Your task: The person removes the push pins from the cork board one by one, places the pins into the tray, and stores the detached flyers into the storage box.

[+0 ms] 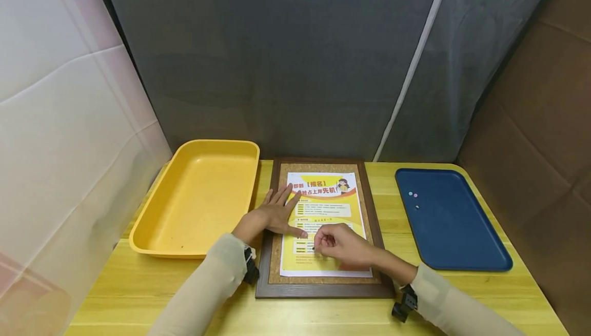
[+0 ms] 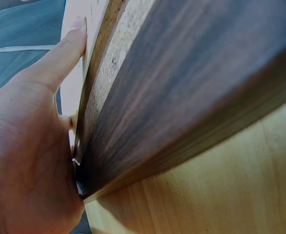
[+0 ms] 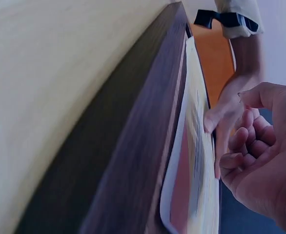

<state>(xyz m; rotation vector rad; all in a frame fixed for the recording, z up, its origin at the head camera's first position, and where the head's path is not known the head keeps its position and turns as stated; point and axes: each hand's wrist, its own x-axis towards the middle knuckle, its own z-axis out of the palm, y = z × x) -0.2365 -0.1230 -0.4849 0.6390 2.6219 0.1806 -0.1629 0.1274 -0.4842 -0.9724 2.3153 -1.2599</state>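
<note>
A yellow and white printed poster (image 1: 323, 267) lies on a cork board (image 1: 275, 254) with a dark brown wooden frame (image 1: 323, 291). My left hand (image 1: 277, 215) rests flat across the poster's left side, fingers spread and thumb pointing right. In the left wrist view its thumb (image 2: 65, 46) reaches over the paper. My right hand (image 1: 343, 246) is over the poster's lower middle, fingers curled. Thumb and forefinger pinch a tiny thumbtack (image 3: 239, 96), of which only a dark point shows; the fingers hide the rest.
A deep yellow tray (image 1: 194, 252) stands left of the board. On the right is a shallow blue tray (image 1: 461, 223) holding a few small round thumbtacks (image 1: 415, 195) near its upper left. Grey, white and brown cloth walls border the wooden table (image 1: 157, 295).
</note>
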